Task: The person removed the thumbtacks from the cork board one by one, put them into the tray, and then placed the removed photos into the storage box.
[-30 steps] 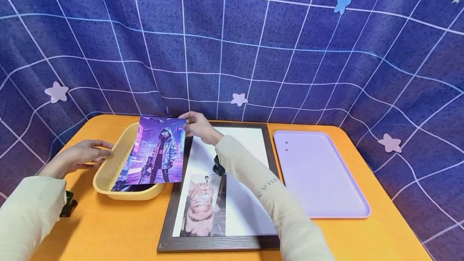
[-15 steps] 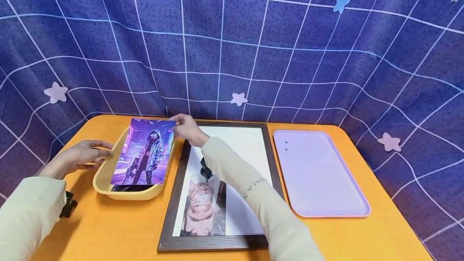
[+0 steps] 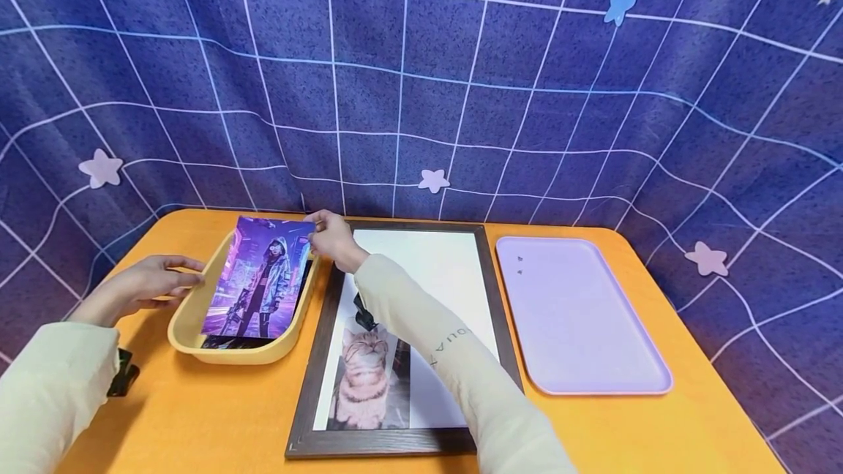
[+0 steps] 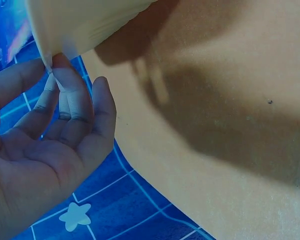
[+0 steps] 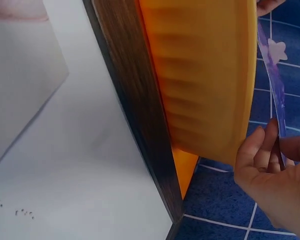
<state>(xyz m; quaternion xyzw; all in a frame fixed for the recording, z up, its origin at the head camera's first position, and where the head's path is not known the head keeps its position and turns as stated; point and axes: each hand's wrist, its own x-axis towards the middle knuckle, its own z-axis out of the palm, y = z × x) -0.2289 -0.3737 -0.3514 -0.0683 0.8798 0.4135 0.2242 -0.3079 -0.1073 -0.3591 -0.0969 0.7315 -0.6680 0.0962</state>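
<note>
1. While the orange bench (image 3: 224, 415) carries everything, the dark-framed white board (image 3: 428, 254) on it looks only partly dealt with: one print lies there.
2. The yellow bin (image 3: 246, 357), left of the board, holds what looks like a darker print (image 3: 230, 343), so more seems left to handle.
3. The purple print (image 3: 253, 284) tilts over the bin, off the board; its long axis runs near to far, top pointing away from the person and slightly right.
4. The cat photo (image 3: 362, 382) sits at the board's near left.
5. The right hand's (image 3: 332, 236) grip pinches the purple print's far right corner; the left hand's (image 3: 154, 280) grip pinches the bin's rim.
</note>
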